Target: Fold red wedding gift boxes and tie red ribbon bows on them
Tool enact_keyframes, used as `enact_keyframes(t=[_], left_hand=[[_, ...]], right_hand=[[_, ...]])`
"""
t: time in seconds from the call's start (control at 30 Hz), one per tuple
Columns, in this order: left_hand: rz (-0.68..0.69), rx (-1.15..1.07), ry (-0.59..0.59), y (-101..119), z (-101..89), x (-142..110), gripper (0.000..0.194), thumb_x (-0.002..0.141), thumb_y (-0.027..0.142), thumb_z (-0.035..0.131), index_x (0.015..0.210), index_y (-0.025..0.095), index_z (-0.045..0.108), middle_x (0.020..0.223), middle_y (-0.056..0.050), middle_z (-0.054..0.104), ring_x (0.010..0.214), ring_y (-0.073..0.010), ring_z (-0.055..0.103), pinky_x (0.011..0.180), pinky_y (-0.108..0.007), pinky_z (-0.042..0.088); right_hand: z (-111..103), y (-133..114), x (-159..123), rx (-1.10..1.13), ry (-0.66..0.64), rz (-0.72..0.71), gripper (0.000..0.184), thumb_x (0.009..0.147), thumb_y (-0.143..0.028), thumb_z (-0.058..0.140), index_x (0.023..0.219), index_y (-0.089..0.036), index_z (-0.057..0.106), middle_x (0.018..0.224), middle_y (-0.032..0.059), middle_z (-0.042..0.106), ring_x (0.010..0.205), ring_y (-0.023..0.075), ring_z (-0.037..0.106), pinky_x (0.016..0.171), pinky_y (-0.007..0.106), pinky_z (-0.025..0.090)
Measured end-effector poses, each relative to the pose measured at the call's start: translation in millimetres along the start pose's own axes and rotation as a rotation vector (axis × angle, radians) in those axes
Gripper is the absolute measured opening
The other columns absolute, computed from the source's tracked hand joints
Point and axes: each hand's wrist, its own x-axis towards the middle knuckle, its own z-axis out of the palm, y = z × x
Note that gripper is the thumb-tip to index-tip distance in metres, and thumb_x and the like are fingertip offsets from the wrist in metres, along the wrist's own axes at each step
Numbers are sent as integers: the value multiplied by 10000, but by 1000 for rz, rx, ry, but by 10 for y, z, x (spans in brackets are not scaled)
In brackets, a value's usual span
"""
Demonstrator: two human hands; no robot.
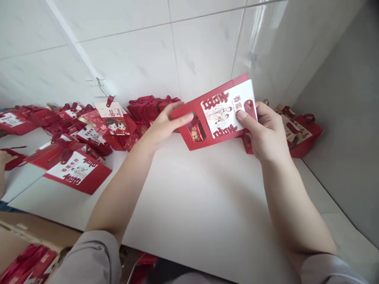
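I hold a flat red gift box [217, 112] above a white table [207, 205], near the tiled wall. The box has a white panel with red characters and a cartoon couple, and a small window on its left part. My left hand [161, 128] grips its left edge, fingers curled over the top. My right hand [260, 130] pinches its right end, thumb on the white panel.
Several red gift boxes with ribbons [148, 106] are piled along the wall at the back left. A larger flat red box [71, 167] lies at the left. More red boxes [299, 130] sit behind my right hand. A cardboard carton [26, 240] stands at the lower left.
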Motion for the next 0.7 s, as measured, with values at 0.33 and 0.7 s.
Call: enact_keyframes(t=[0.33, 0.7], left_hand=[[-92, 216, -67, 701, -539, -669, 601, 657, 363, 855, 1197, 235, 625, 1182, -32, 661, 1166, -344, 617, 1025, -549, 501], [-398, 317, 122, 686, -1367, -2038, 642, 711, 422, 804, 1267, 194, 575, 1142, -54, 688, 943, -207, 706, 737, -298, 621]], right_hand=[[213, -334, -273, 178, -386, 131, 229, 912, -340, 720, 1092, -209, 669, 1029, 68, 667, 889, 221, 666, 691, 312, 614], [1261, -349, -862, 590, -975, 395, 594, 891, -405, 729, 1382, -298, 412, 1350, 91, 517, 1023, 243, 640, 636, 298, 625]])
